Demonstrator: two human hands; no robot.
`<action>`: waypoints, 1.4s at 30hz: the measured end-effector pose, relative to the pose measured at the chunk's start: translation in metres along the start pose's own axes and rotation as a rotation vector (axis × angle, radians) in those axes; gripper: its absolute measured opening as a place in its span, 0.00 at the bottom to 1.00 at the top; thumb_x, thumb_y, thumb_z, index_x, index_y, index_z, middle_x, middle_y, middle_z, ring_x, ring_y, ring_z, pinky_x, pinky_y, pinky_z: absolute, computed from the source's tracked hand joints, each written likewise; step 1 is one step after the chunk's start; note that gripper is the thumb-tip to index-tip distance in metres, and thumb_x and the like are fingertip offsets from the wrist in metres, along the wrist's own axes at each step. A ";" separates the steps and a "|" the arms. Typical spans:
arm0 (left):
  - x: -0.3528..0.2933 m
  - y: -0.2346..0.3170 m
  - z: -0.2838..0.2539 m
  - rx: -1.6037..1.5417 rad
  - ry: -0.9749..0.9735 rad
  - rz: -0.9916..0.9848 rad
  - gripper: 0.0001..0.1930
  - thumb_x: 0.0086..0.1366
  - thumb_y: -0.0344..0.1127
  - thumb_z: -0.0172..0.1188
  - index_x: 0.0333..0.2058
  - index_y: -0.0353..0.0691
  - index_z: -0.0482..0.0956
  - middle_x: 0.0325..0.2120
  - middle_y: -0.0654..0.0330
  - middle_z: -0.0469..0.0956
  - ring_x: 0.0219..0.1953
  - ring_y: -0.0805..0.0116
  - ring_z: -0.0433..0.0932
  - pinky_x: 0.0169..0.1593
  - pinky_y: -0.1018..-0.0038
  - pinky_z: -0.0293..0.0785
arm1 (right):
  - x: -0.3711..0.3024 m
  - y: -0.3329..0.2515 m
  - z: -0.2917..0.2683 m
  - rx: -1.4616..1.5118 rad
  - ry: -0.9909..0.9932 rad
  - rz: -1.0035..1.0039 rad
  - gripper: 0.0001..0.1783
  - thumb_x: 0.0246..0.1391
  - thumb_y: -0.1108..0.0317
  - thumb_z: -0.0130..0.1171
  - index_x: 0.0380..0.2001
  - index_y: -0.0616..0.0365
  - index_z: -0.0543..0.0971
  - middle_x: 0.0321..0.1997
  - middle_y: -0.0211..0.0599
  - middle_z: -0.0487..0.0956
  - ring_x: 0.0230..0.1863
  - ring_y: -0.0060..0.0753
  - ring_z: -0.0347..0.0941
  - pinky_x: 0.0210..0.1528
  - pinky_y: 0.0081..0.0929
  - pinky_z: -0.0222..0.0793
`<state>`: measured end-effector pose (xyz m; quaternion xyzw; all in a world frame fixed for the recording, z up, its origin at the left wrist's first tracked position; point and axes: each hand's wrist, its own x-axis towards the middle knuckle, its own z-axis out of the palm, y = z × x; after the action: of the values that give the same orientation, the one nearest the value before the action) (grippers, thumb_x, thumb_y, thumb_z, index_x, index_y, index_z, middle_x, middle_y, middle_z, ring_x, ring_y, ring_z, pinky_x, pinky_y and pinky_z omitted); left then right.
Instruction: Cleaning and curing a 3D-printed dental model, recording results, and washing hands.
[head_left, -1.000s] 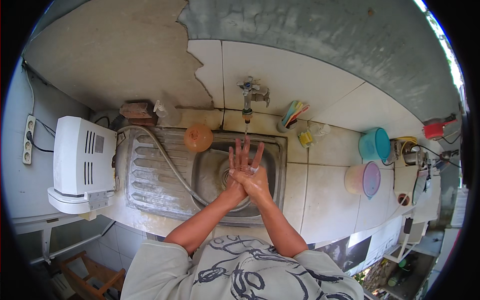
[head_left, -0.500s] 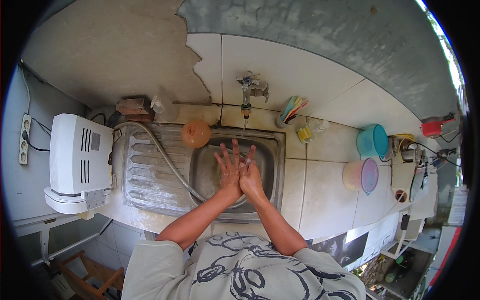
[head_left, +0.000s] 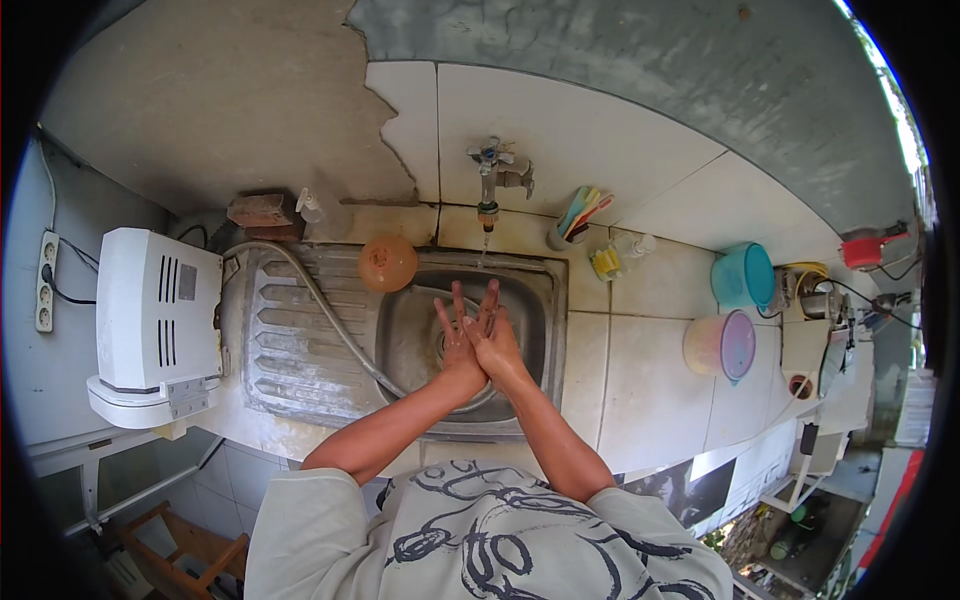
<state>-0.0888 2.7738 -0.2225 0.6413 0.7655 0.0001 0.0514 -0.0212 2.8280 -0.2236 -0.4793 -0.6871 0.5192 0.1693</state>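
Observation:
Over the metal sink basin (head_left: 528, 362), my left hand (head_left: 460, 352) has its palm up and its wet fingers stretched apart. My right hand (head_left: 500, 350) presses against it from the right, thumb lying across the left palm and the other fingers partly hidden around its side. Both wrists nearly touch. A thin stream of water runs from the tap (head_left: 489, 195) on the wall, falling just beyond my fingertips. A grey hose (head_left: 335, 333) curves across the drainboard (head_left: 290, 360) into the basin, under my wrists.
An orange round container (head_left: 387, 263) sits at the basin's far left corner. Behind stand a pump bottle (head_left: 312, 207), bricks (head_left: 264, 212), a cup of toothbrushes (head_left: 568, 230) and a yellow-labelled bottle (head_left: 620, 257). Right are teal (head_left: 740, 276) and pink-lidded tubs (head_left: 712, 345); left, a white appliance (head_left: 160, 310).
My right hand has slid over the left palm, its thumb now further across it. Both hands stay together over the basin, and the view has shifted slightly.

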 end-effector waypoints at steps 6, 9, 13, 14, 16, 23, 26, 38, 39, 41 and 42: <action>0.004 -0.001 -0.010 0.144 -0.199 -0.002 0.45 0.61 0.54 0.57 0.72 0.43 0.50 0.75 0.54 0.31 0.70 0.21 0.25 0.63 0.21 0.28 | 0.023 -0.055 -0.019 0.355 -0.300 0.453 0.22 0.67 0.66 0.42 0.54 0.72 0.74 0.52 0.57 0.79 0.55 0.47 0.76 0.57 0.38 0.68; -0.001 -0.003 -0.003 0.167 -0.211 -0.017 0.47 0.57 0.57 0.60 0.72 0.49 0.53 0.75 0.54 0.29 0.71 0.25 0.24 0.63 0.20 0.29 | 0.004 -0.053 -0.003 -0.206 -0.273 0.266 0.39 0.67 0.52 0.50 0.72 0.61 0.53 0.77 0.51 0.51 0.76 0.53 0.48 0.75 0.46 0.48; 0.006 -0.019 0.018 0.099 -0.069 0.030 0.45 0.60 0.56 0.58 0.72 0.45 0.53 0.75 0.52 0.33 0.72 0.29 0.24 0.63 0.21 0.29 | 0.011 0.041 0.023 -0.021 -0.147 0.011 0.31 0.69 0.62 0.45 0.69 0.65 0.57 0.75 0.53 0.54 0.74 0.45 0.53 0.72 0.38 0.51; 0.005 -0.010 0.000 0.198 -0.185 0.060 0.45 0.60 0.57 0.57 0.71 0.43 0.54 0.74 0.50 0.37 0.73 0.30 0.25 0.63 0.21 0.29 | 0.012 0.046 0.024 0.027 -0.113 -0.049 0.29 0.70 0.65 0.44 0.69 0.67 0.58 0.74 0.53 0.55 0.74 0.43 0.54 0.71 0.36 0.52; 0.002 0.002 -0.016 0.303 -0.302 0.082 0.45 0.60 0.58 0.57 0.71 0.41 0.54 0.74 0.48 0.42 0.73 0.31 0.25 0.63 0.21 0.28 | 0.024 0.043 0.019 0.116 -0.135 0.071 0.26 0.69 0.64 0.44 0.65 0.67 0.62 0.69 0.53 0.60 0.70 0.44 0.58 0.68 0.37 0.55; 0.017 0.006 -0.013 0.345 -0.125 0.068 0.48 0.60 0.58 0.58 0.70 0.33 0.52 0.72 0.38 0.42 0.72 0.27 0.29 0.65 0.24 0.30 | 0.063 0.010 -0.005 0.554 -0.101 0.280 0.22 0.63 0.59 0.54 0.50 0.69 0.79 0.49 0.54 0.81 0.50 0.47 0.79 0.48 0.42 0.71; 0.041 -0.015 -0.002 0.239 -0.087 -0.009 0.48 0.61 0.56 0.57 0.71 0.33 0.49 0.72 0.38 0.39 0.72 0.27 0.31 0.66 0.26 0.32 | 0.051 0.003 0.002 0.178 -0.231 0.311 0.37 0.67 0.57 0.50 0.73 0.59 0.52 0.78 0.49 0.49 0.77 0.53 0.45 0.76 0.46 0.46; 0.166 -0.044 0.117 -0.755 0.075 0.024 0.28 0.71 0.47 0.49 0.65 0.44 0.58 0.62 0.54 0.64 0.64 0.53 0.61 0.68 0.55 0.55 | 0.144 -0.053 -0.025 -0.260 -0.040 0.269 0.43 0.54 0.50 0.64 0.65 0.67 0.62 0.59 0.64 0.70 0.57 0.59 0.72 0.53 0.49 0.72; 0.172 -0.061 0.138 -1.462 0.174 -0.107 0.23 0.73 0.45 0.47 0.63 0.46 0.61 0.57 0.58 0.68 0.60 0.58 0.65 0.67 0.60 0.59 | 0.144 -0.048 0.005 -0.253 -0.057 0.246 0.43 0.54 0.50 0.64 0.65 0.67 0.62 0.59 0.64 0.70 0.57 0.59 0.72 0.53 0.49 0.72; 0.182 -0.064 0.144 -1.436 0.168 -0.084 0.23 0.73 0.45 0.46 0.63 0.46 0.61 0.58 0.58 0.68 0.61 0.58 0.65 0.66 0.60 0.59 | 0.137 -0.002 0.053 -0.440 0.401 -0.133 0.46 0.56 0.49 0.62 0.67 0.67 0.57 0.64 0.67 0.60 0.58 0.65 0.68 0.49 0.54 0.74; 0.185 -0.060 0.146 -1.416 0.154 -0.054 0.23 0.73 0.45 0.46 0.63 0.46 0.61 0.58 0.58 0.68 0.61 0.59 0.65 0.66 0.61 0.59 | 0.129 0.003 0.049 -0.445 0.404 -0.130 0.46 0.56 0.49 0.62 0.67 0.67 0.57 0.64 0.67 0.60 0.58 0.65 0.68 0.49 0.54 0.74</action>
<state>-0.1683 2.9353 -0.3864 0.4329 0.5988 0.5412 0.4014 -0.1180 2.9084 -0.2807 -0.5532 -0.7656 0.2384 0.2260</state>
